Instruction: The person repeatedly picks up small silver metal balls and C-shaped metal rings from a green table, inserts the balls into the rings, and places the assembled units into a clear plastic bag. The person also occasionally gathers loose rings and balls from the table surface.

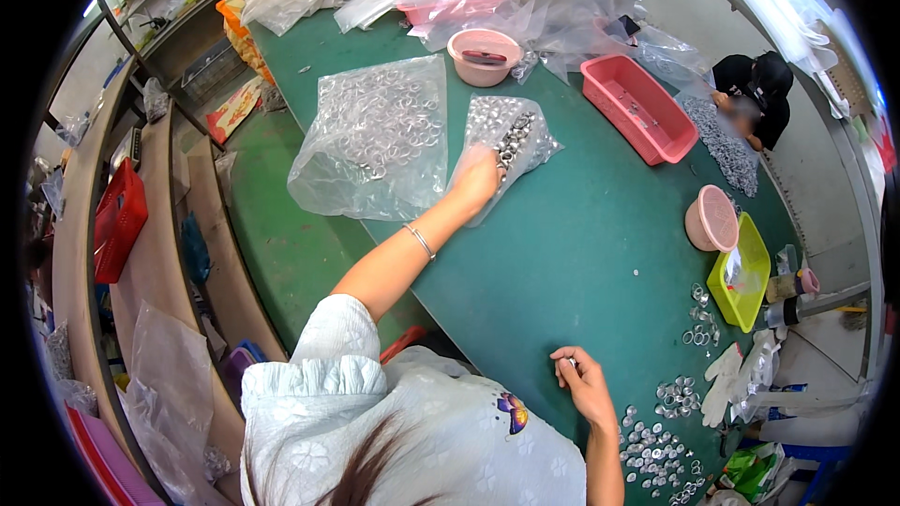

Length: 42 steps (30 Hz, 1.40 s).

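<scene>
Small clear bag (pixel 511 145) of metal rings lies on the green bench (pixel 562 253), upper middle, w/ its near end under the left hand (pixel 478 176). Left hand is stretched far fwd, fingers closed on the bag's edge. A thin bracelet (pixel 420 241) sits on that wrist. Right hand (pixel 583 384) rests near the bench's front edge, fingers curled together around sth small; can't tell what.

Just left of the small bag, touching it: 1 bigger clear bag (pixel 375 136), also full of rings. So 2 ring bags on the bench.

Beyond them: 1 pink bowl (pixel 484 56) upright, 1 pink tray (pixel 637 108) to its right, and a heap of crumpled clear and pink plastic sheeting (pixel 525 0) along the far end. A second pink bowl (pixel 711 218) lies tipped at the right edge, just beside 1 yellow-green tray (pixel 742 274). Loose rings (pixel 656 450) are scattered front right, too many to count. White gloves (pixel 727 379) lie near them.

Bench is long, green-topped, w/ a lower green shelf (pixel 281 234) on its left side. Another person (pixel 755 94) in dark clothes sits at the far right by a grey pile of parts (pixel 727 145). Left of the bench: wooden shelving (pixel 84 262) w/ 1 red basket (pixel 117 220).
</scene>
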Available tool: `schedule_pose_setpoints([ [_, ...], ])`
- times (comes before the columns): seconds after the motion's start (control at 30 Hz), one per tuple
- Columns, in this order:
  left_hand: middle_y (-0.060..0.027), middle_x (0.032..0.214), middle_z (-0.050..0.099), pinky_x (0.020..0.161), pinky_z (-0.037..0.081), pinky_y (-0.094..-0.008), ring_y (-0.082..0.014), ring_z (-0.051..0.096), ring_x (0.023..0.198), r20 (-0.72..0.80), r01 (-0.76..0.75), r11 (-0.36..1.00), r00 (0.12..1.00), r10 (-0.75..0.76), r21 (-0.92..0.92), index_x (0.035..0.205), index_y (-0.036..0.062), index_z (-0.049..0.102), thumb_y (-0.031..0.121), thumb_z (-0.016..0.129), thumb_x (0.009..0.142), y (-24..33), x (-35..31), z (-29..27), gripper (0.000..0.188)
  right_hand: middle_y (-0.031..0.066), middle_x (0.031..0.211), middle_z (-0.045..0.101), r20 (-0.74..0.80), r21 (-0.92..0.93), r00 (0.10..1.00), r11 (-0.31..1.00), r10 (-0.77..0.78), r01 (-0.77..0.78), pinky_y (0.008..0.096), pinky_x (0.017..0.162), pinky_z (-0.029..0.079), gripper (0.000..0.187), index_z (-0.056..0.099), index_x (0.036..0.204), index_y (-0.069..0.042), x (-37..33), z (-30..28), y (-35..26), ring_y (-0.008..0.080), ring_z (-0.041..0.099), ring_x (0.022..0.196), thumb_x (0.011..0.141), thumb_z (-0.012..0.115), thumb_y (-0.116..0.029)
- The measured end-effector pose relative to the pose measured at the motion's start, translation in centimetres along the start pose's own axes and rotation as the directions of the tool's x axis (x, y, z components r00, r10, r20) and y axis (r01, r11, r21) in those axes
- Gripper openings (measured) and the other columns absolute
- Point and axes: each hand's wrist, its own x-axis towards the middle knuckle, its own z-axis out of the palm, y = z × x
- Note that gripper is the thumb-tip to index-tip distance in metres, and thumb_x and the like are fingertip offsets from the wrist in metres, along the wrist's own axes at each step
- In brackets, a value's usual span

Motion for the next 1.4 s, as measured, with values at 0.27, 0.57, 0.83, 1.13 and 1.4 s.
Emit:
schedule_pose_setpoints([
  [0.27,-0.0256,0.093,0.060,0.077,0.046,-0.0425,-0.0396,0.058,0.090,-0.019,-0.068,0.990,0.998,0.066,-0.125,0.088,-0.0033,0.060,0.015,0.064,0.076,-0.7,0.6,0.8,0.023,-0.0016,0.070,0.049,-0.001,0.022,1.000,1.000,0.003,-0.003,0.0199,0.056,0.038,0.013,0.057,0.096,-0.001,-0.3,0.3,0.2,0.0054,0.045,0.061,0.092,0.048,-0.009],
  [0.57,-0.0146,0.076,0.056,0.061,0.045,-0.0374,-0.0236,0.057,0.069,-0.214,-0.188,0.931,0.969,0.124,-0.312,0.086,0.0009,0.053,0.004,0.054,0.077,-1.8,-0.2,1.5,0.010,-0.0015,0.071,0.050,-0.006,0.035,1.000,0.999,-0.013,0.013,0.0199,0.057,0.038,0.013,0.057,0.096,-0.002,-0.8,0.8,0.4,0.0054,0.045,0.062,0.092,0.048,-0.010],
  [0.83,-0.0023,0.070,0.050,0.041,0.033,-0.0206,-0.0077,0.044,0.052,0.308,0.345,0.106,0.915,-0.261,-0.933,0.088,0.0026,0.053,0.007,0.051,0.087,-1.4,-0.1,-0.3,0.005,-0.0023,0.072,0.050,0.001,0.094,1.000,0.996,0.000,0.000,0.0198,0.056,0.037,0.014,0.058,0.097,-0.003,-1.1,1.1,0.7,0.0051,0.045,0.063,0.092,0.049,-0.012],
  [1.13,-0.0123,0.083,0.053,0.040,0.032,-0.0193,-0.0106,0.043,0.057,0.467,0.407,-0.290,0.866,-0.181,-0.866,0.091,0.0006,0.047,0.005,0.044,0.088,-2.0,-0.4,-0.7,0.006,-0.0023,0.073,0.051,-0.009,0.180,1.000,0.984,0.002,-0.001,0.0193,0.057,0.036,0.013,0.057,0.098,-0.003,-1.4,1.1,1.3,0.0047,0.045,0.063,0.092,0.049,-0.011],
  [1.4,-0.0108,0.083,0.056,0.041,0.035,-0.0197,-0.0125,0.049,0.059,0.433,0.400,-0.208,0.889,-0.147,-0.893,0.097,0.0031,0.054,0.011,0.052,0.082,-0.5,-0.8,-1.9,0.017,-0.0011,0.075,0.052,-0.009,0.302,0.999,0.953,0.037,-0.032,0.0195,0.060,0.037,0.013,0.057,0.099,-0.002,-1.6,1.8,2.0,0.0057,0.046,0.065,0.091,0.051,-0.011],
])
